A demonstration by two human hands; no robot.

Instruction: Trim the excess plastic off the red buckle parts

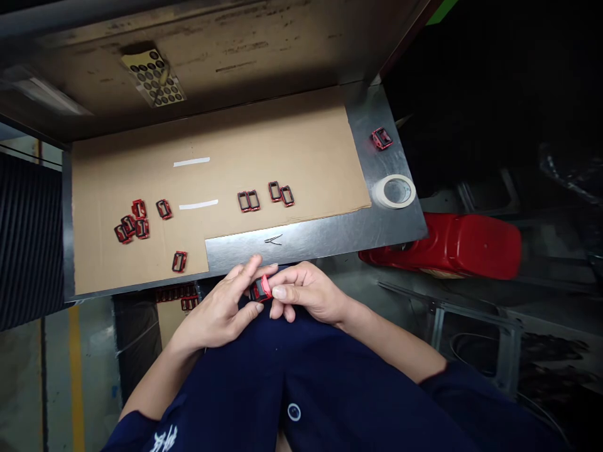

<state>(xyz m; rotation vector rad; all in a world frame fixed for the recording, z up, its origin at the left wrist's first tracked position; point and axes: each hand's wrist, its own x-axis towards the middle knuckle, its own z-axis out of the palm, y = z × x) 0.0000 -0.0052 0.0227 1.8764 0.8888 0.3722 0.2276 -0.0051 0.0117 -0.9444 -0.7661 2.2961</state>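
Note:
Between my two hands is a small red and black rectangular plastic frame (260,290), pinched by the fingers of both. My left hand (217,307) grips its left end, and my right hand (301,292) holds its right end. Part of the frame is hidden by my fingers. Both hands are just in front of the edge of a galvanised metal tabletop (301,242). Similar red and black frames lie on a cardboard sheet (211,150) beyond them: a loose pile (132,221) at the left, and others singly or in pairs. The closest one (179,261) is near my left hand.
Another frame (381,139) lies on the metal at the far right, beside a roll of masking tape (394,191). A sheet of black round stickers (153,76) lies at the back. A red plastic container (445,246) sits on the floor to the right.

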